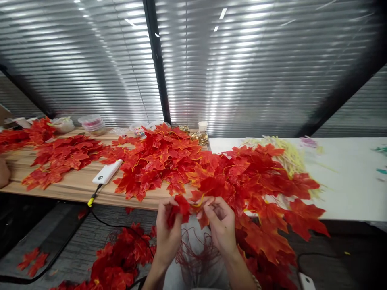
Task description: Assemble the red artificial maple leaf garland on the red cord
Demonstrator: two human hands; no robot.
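Note:
My left hand (169, 227) is closed round a small red maple leaf (182, 206) at the table's front edge. To its right, my right hand (220, 225) pinches something thin near a yellow stem (198, 201); the exact item between the fingertips is too small to tell. Just beyond both hands lies a large heap of red artificial maple leaves (163, 155), and more leaves (263, 181) spread to the right and hang over the edge. Below the hands, a tangle of thin dark red string (198, 251) rests on the lap.
A white power bank (107, 172) with a black cable lies on the wooden table (72, 193). Plastic tubs (92, 124) and a paper cup (202, 126) stand at the back. Yellow shredded paper (290, 157) is on the white table (347, 177). More leaves (121, 257) lie on the floor.

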